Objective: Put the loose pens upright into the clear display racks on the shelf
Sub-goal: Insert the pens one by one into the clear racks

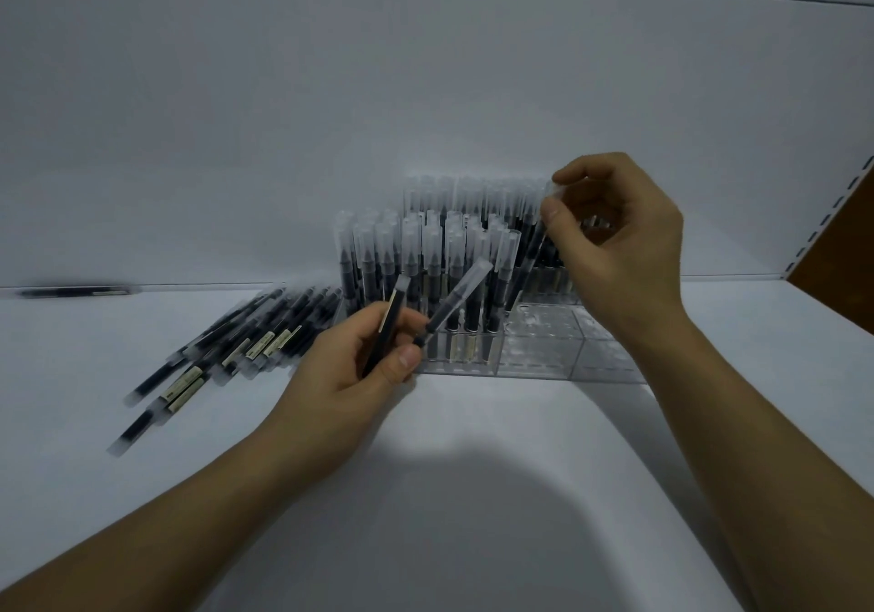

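Clear racks point(534, 351) on the shelf point(473, 422) hold upright pens point(425, 252), black with frosted caps, in their left and rear compartments. A loose pile point(236, 342) lies left of the racks. The left hand point(350, 365) grips two pens point(454, 301); the right hand point(619, 237) pinches a slanted pen point(532, 252) over the racks.

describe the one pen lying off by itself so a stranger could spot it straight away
Follow the white shelf to its back edge, where it meets the wall, and go far left. Beyond the heap of loose pens, one dark pen lies flat along that seam. Unlike the rest it lies alone, touching no other pen.
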Action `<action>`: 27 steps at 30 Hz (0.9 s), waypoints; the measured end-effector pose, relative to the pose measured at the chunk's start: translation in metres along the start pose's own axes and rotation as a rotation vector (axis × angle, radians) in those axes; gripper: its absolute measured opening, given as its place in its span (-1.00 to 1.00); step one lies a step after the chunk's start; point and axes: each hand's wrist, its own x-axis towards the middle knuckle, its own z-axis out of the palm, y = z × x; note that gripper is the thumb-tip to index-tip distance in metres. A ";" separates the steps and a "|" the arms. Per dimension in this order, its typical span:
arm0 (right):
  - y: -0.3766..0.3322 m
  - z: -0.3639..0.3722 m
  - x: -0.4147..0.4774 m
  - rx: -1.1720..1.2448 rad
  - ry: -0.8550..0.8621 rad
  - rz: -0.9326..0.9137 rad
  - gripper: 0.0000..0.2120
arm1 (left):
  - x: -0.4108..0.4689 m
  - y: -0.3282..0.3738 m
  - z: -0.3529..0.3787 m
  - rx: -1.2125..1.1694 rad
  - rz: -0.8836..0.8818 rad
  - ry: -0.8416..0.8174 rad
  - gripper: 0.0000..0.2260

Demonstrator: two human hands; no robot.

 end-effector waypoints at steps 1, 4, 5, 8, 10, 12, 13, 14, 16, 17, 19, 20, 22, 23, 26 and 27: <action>0.000 0.000 -0.001 -0.009 -0.024 -0.004 -0.88 | 0.000 0.000 0.000 0.018 0.006 0.005 -0.85; 0.002 0.000 -0.001 -0.039 -0.092 -0.015 -0.88 | 0.000 0.000 0.000 0.053 0.023 0.013 -0.86; 0.003 0.001 -0.001 -0.049 -0.110 -0.020 -0.88 | 0.000 0.000 0.000 0.062 0.025 0.017 -0.85; 0.005 0.001 -0.001 -0.050 -0.129 -0.025 -0.88 | 0.000 -0.001 -0.001 0.066 0.042 0.011 -0.86; 0.005 0.000 -0.001 -0.048 -0.135 -0.025 -0.88 | 0.000 -0.001 -0.001 0.056 0.045 0.002 -0.89; 0.005 0.001 -0.001 -0.050 -0.164 -0.020 -0.88 | 0.001 -0.002 -0.002 0.049 0.035 -0.003 -0.87; 0.006 0.002 -0.002 -0.051 -0.189 -0.017 -0.88 | 0.001 -0.002 -0.002 0.048 0.032 -0.005 -0.86; 0.006 0.003 -0.003 -0.053 -0.216 -0.014 -0.88 | 0.001 -0.002 -0.001 0.049 0.031 -0.008 -0.85; 0.006 0.004 -0.005 -0.064 -0.254 -0.011 -0.87 | 0.001 -0.002 -0.002 0.053 0.032 -0.009 -0.84; 0.006 0.004 -0.005 -0.065 -0.254 -0.009 -0.87 | 0.001 -0.002 -0.001 0.056 0.032 -0.008 -0.84; 0.003 0.004 -0.005 -0.052 -0.216 -0.013 -0.89 | 0.001 -0.002 -0.001 0.054 0.033 -0.005 -0.85; 0.001 0.004 -0.005 -0.043 -0.183 -0.023 -0.89 | 0.001 -0.002 -0.001 0.041 0.033 -0.004 -0.86; -0.004 0.004 -0.006 -0.013 -0.118 -0.050 -0.87 | 0.001 -0.001 0.000 0.015 0.032 -0.004 -0.85; -0.008 0.003 -0.006 0.011 -0.096 -0.064 -0.86 | 0.001 -0.001 0.000 0.007 0.034 -0.004 -0.85; -0.020 0.003 -0.008 0.080 -0.091 -0.117 -0.86 | 0.001 0.001 0.000 0.019 0.055 -0.002 -0.89; -0.024 0.003 -0.010 0.096 -0.115 -0.135 -0.85 | 0.001 0.002 0.000 0.019 0.062 0.008 -0.86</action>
